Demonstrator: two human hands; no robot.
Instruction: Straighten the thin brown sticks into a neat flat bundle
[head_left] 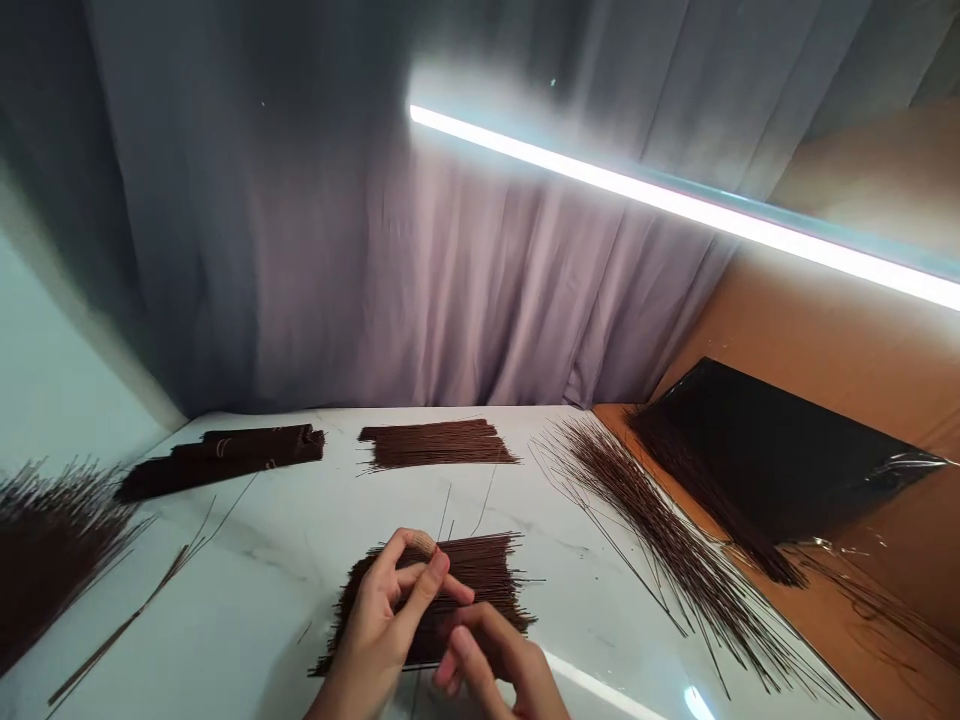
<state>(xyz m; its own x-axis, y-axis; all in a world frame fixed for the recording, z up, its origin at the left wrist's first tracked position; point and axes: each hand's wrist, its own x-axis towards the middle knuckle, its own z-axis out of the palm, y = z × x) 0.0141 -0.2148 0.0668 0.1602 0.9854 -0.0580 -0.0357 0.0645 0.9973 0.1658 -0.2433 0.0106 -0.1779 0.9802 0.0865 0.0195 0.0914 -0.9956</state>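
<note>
My left hand is over a pile of thin dark brown sticks lying crosswise on the white table, near its front. Its thumb and index finger are pinched together; what they hold, if anything, is too fine to make out. My right hand is just to the right and lower, over the pile's front edge. The right fingers are curled with the thumb close to them, and nothing I can name shows between them. Beyond the hands, a few single thin strands show against the tabletop.
At the back lies another stick bundle; dark rolled bundles are left of it. Loose sticks fan out along the right, beside a black plastic sheet. More sticks fill the left edge, near a thin bunch.
</note>
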